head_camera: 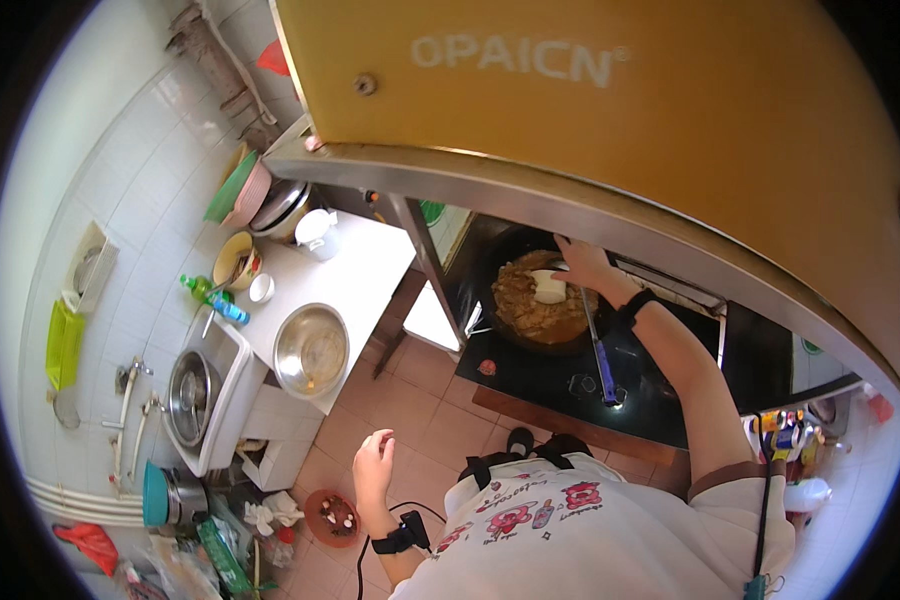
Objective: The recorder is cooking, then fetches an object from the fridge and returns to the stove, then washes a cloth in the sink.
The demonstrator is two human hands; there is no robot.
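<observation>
My right hand reaches over a black wok on the cooktop and touches or holds a white cylindrical piece, perhaps a cup or block; its exact kind is unclear. Brown stewed food with broth fills the wok. A metal utensil with a blue-purple handle leans out over the wok's rim, its far end near my fingers. My left hand hangs over the floor with its fingers loosely bent and nothing in it.
A range hood overhangs the black cooktop. Left stands a white counter with a steel basin, a white lidded jug and a patterned bowl. Beyond is a sink. A red basin and bags lie on the floor.
</observation>
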